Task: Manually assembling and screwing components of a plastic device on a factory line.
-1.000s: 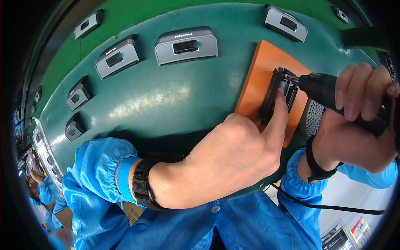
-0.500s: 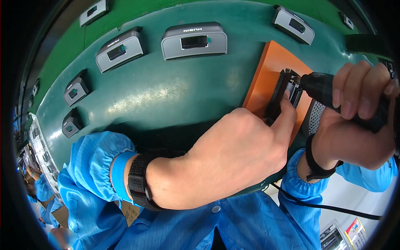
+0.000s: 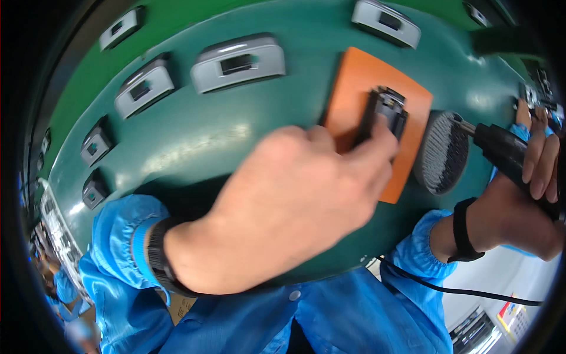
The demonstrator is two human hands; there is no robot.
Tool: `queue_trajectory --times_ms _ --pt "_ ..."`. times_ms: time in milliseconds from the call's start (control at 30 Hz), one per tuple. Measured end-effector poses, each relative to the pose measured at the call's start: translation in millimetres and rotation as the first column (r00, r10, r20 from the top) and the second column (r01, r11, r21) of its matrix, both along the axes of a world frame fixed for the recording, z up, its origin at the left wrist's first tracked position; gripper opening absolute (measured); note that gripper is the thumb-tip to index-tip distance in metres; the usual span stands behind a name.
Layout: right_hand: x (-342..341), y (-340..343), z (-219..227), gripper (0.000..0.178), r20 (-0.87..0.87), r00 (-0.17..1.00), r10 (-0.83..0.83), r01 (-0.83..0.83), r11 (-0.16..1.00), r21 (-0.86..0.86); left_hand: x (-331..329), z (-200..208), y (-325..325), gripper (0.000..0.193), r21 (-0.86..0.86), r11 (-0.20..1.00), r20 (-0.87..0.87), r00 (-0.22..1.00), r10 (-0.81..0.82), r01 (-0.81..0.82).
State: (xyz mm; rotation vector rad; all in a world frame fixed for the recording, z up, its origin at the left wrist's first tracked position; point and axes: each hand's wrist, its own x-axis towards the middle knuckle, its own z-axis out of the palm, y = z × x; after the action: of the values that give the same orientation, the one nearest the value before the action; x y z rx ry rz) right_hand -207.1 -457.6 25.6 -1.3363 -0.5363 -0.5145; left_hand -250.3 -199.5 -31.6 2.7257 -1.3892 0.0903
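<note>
My left hand, slightly blurred, has its thumb and fingers closed on a small black housing with metal parts inside. The housing lies aslant on an orange pad; its lower end is hidden by my hand. At the right, my right hand is wrapped round a black electric screwdriver. Its bit points left, over the upper edge of a round dish of small grey and dark pieces, apparently screws. Whether the bit touches them I cannot tell.
Grey-and-black device shells stand in a curve along the far and left side of the green table. Another shell stands beyond the pad. A black cable runs at lower right. Other people's hands show at far right.
My right hand has drawn the screwdriver back right from the housing to the dish, which is now uncovered. My left hand stays on the housing. The whole view has shifted somewhat.
</note>
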Motion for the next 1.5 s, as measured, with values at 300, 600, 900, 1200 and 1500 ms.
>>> queue_trajectory --times_ms 300,600,900,1200,1500 --pt "-26.7 -28.1 -32.5 0.036 -0.137 0.986 -0.099 0.091 0.994 -0.062 26.3 19.2 2.5 0.066 -0.001 0.995 -0.339 0.936 -0.094 0.099" --pt "-16.3 -38.4 -37.9 0.038 -0.024 0.995 -0.100 0.098 0.992 -0.077 30.2 18.2 0.4 0.065 -0.052 0.992 -0.389 0.913 -0.127 0.116" --pt "-16.2 -31.6 -48.5 0.044 0.074 0.986 -0.147 0.152 0.986 -0.069 30.3 19.0 1.3 0.067 -0.043 0.990 -0.351 0.926 -0.141 0.134" --pt "-13.7 -47.7 -44.2 0.042 -0.080 0.993 -0.083 0.073 0.989 -0.128 31.7 15.6 3.6 0.067 -0.130 0.984 -0.352 0.923 -0.158 0.119" --pt "-20.6 14.3 -34.0 0.029 -0.180 0.900 -0.397 0.385 0.918 -0.101 38.6 7.4 18.7 0.064 -0.198 0.968 -0.366 0.905 -0.218 0.153"
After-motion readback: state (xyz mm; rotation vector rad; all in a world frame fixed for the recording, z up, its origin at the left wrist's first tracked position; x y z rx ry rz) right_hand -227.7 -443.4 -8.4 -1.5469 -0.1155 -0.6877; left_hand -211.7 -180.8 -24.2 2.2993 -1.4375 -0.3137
